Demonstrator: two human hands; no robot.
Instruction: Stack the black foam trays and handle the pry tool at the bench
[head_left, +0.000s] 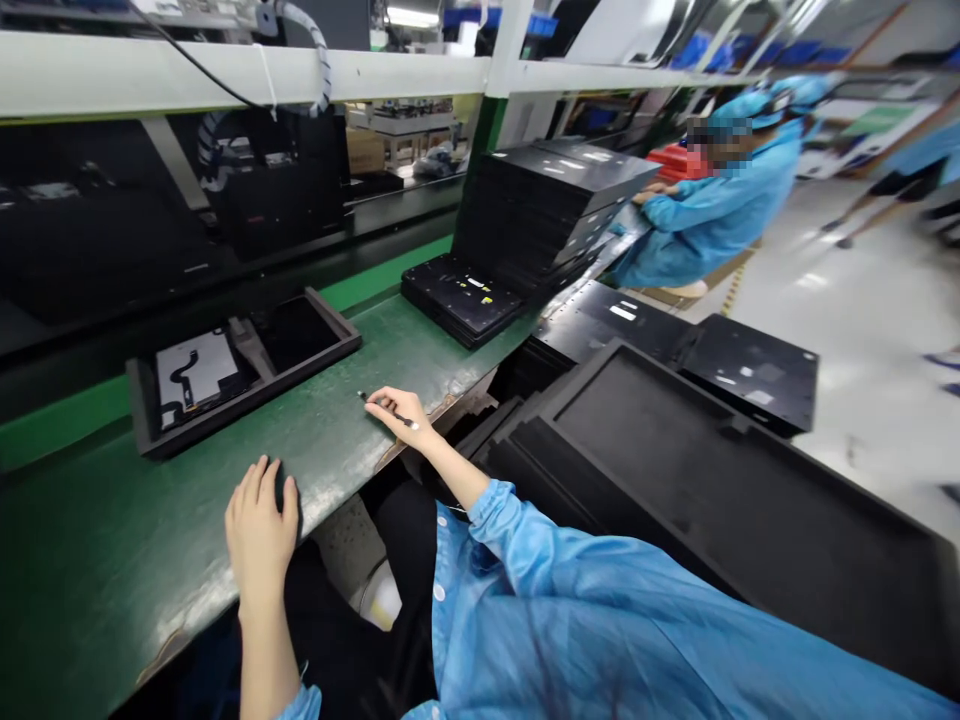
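Note:
My left hand lies palm down on the green bench top, fingers stretched out and holding nothing. In my right hand, over the bench near its front edge, is a thin black pen-like tool with a pale end; its exact kind is too small to tell. Beyond both hands, a dark foam tray rests at the back of the bench. Inside it are a pale panel with a black ribbon cable and a dark glossy panel.
Flat black units and a taller stack of black boxes stand at the bench's far right. Large black trays are piled close by my right arm. Further back, co-workers in blue sit along the line.

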